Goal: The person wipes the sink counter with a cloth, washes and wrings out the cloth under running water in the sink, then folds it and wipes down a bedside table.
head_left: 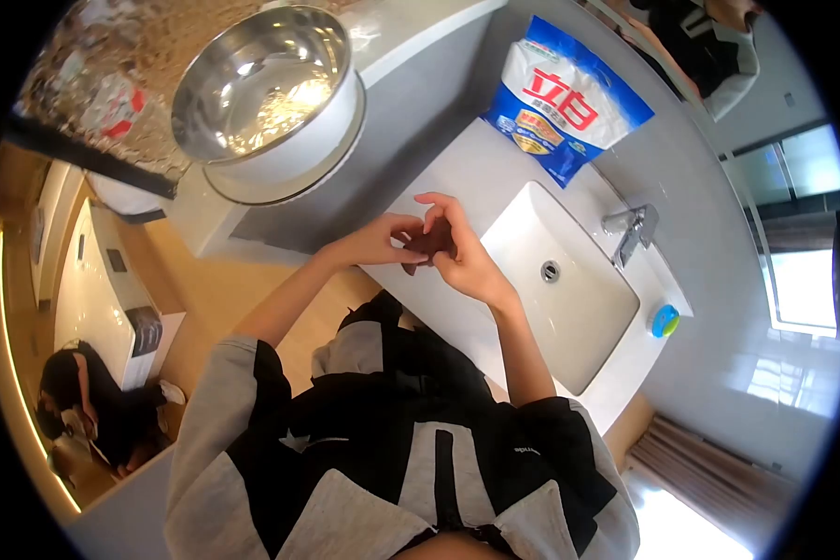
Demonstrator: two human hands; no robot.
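My left hand and my right hand meet in front of my body, over the near edge of the white washbasin counter. The fingers of both are curled in and close against each other. In the shade between them it is dark brown, and I cannot make out whether that is a small thing or shaded fingers. To the right of my right hand is the white sink, with a drain in its floor.
A chrome faucet stands behind the sink. A blue and white detergent bag leans at the back, and a blue-green round item sits at the right. A steel bowl stands upper left. A person crouches at far left.
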